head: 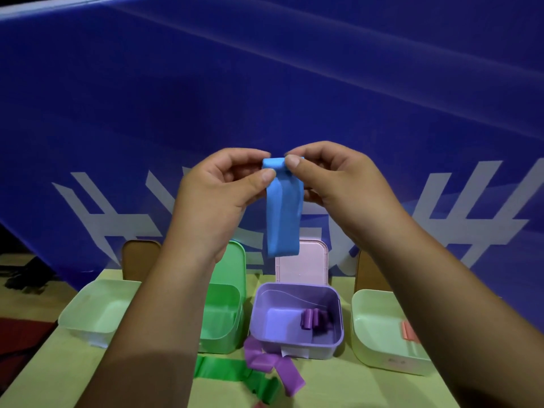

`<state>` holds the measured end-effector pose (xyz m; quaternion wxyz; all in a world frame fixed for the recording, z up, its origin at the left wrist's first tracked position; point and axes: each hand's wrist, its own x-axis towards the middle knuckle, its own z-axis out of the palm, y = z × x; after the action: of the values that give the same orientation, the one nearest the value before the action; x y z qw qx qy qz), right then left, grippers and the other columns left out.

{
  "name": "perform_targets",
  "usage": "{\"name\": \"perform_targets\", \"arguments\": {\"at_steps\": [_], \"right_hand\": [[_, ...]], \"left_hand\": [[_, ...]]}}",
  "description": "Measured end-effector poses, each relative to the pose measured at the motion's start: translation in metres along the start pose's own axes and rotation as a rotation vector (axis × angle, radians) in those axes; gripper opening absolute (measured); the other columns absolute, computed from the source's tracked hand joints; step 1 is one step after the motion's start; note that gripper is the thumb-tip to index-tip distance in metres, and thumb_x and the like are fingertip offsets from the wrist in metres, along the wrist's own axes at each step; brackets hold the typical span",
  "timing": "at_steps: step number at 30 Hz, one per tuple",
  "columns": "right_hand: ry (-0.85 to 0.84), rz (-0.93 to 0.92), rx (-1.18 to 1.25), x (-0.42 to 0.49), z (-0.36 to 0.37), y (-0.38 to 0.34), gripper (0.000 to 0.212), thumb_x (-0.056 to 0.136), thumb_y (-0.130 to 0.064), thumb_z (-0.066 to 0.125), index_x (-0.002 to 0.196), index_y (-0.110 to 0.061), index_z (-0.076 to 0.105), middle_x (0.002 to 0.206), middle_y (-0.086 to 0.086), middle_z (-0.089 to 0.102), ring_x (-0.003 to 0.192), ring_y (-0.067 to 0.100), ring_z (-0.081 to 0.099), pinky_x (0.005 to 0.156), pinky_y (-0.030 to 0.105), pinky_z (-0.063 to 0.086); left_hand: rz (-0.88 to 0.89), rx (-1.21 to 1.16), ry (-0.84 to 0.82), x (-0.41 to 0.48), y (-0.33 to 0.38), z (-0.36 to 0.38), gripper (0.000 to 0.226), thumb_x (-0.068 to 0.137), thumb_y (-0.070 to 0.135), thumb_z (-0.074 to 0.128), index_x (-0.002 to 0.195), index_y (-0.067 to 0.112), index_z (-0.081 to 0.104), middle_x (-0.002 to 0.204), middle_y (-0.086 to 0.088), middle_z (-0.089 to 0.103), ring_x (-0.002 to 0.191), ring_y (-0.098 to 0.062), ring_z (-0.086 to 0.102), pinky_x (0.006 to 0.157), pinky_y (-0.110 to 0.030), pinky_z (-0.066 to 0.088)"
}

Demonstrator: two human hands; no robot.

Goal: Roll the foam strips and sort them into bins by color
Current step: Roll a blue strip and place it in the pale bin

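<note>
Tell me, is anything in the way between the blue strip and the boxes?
Nothing visible is. The left hand and right hand pinch the blue strip in the air; the purple bin and green bin below stand open. Which bin takes blue, I cannot tell.

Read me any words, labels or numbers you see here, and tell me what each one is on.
Nothing is legible enough to quote.
Blue backdrop banner: large white characters, partly hidden, unreadable.
White paper label on the purple plastic bin: too small.
Right-hand pale green plastic bin: faint front marks, blurred.
</note>
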<state>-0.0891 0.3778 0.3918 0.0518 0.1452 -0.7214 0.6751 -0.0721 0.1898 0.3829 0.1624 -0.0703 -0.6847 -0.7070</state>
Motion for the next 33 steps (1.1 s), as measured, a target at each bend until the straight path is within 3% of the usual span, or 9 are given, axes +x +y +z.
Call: {"name": "perform_targets", "arguments": {"at_steps": [7, 10, 13, 19, 24, 33], "right_hand": [[0.019, -0.028, -0.030, 0.0010, -0.0005, -0.0058, 0.015, 0.098, -0.022, 0.075, 0.113, -0.020, 0.077, 0.100, 0.008, 0.077, 0.100, 0.026, 0.073, 0.090, 0.049, 0.061], [0.020, -0.052, -0.046, 0.0010, -0.0009, -0.0057, 0.015, 0.098, -0.021, 0.075, 0.112, -0.024, 0.076, 0.102, 0.006, 0.077, 0.102, 0.022, 0.073, 0.090, 0.043, 0.062], [0.013, -0.061, -0.049, 0.0004, -0.0007, -0.0043, 0.017, 0.097, -0.018, 0.076, 0.112, -0.025, 0.075, 0.100, 0.000, 0.078, 0.101, 0.016, 0.074, 0.092, 0.036, 0.063], [0.000, -0.011, 0.000, -0.0001, 0.0019, 0.0016, 0.017, 0.097, -0.026, 0.077, 0.114, -0.025, 0.076, 0.105, 0.007, 0.077, 0.106, 0.025, 0.075, 0.098, 0.053, 0.061], [0.007, 0.009, -0.036, -0.0004, 0.0026, 0.0037, 0.010, 0.099, -0.035, 0.073, 0.106, -0.029, 0.078, 0.101, -0.002, 0.079, 0.102, 0.021, 0.074, 0.091, 0.053, 0.062], [0.010, -0.014, -0.032, -0.0029, 0.0027, 0.0028, 0.014, 0.099, -0.024, 0.075, 0.113, -0.026, 0.076, 0.104, 0.008, 0.077, 0.102, 0.023, 0.073, 0.093, 0.047, 0.062]], "left_hand": [[-0.071, -0.038, -0.033, -0.0024, 0.0027, -0.0010, 0.025, 0.097, 0.009, 0.078, 0.121, 0.011, 0.075, 0.111, -0.009, 0.082, 0.109, -0.026, 0.079, 0.093, -0.036, 0.063], [-0.088, -0.004, -0.017, -0.0028, 0.0035, 0.0000, 0.019, 0.099, 0.021, 0.077, 0.116, 0.013, 0.077, 0.107, -0.009, 0.083, 0.103, -0.025, 0.081, 0.088, -0.036, 0.062], [-0.079, 0.017, -0.004, -0.0020, 0.0023, 0.0008, 0.017, 0.101, 0.019, 0.075, 0.115, 0.011, 0.078, 0.105, -0.011, 0.083, 0.100, -0.027, 0.081, 0.084, -0.035, 0.063], [-0.044, 0.008, 0.000, -0.0020, -0.0005, -0.0019, 0.018, 0.098, 0.007, 0.076, 0.115, 0.011, 0.078, 0.103, -0.009, 0.082, 0.098, -0.023, 0.080, 0.084, -0.031, 0.063], [-0.040, -0.020, -0.016, -0.0030, -0.0004, -0.0023, 0.022, 0.096, -0.001, 0.076, 0.115, 0.011, 0.078, 0.092, -0.003, 0.078, 0.092, -0.016, 0.076, 0.084, -0.027, 0.063], [-0.125, -0.083, -0.028, -0.0082, 0.0007, 0.0014, 0.022, 0.100, 0.011, 0.075, 0.121, 0.005, 0.074, 0.112, -0.014, 0.082, 0.108, -0.029, 0.080, 0.092, -0.037, 0.064]]}}
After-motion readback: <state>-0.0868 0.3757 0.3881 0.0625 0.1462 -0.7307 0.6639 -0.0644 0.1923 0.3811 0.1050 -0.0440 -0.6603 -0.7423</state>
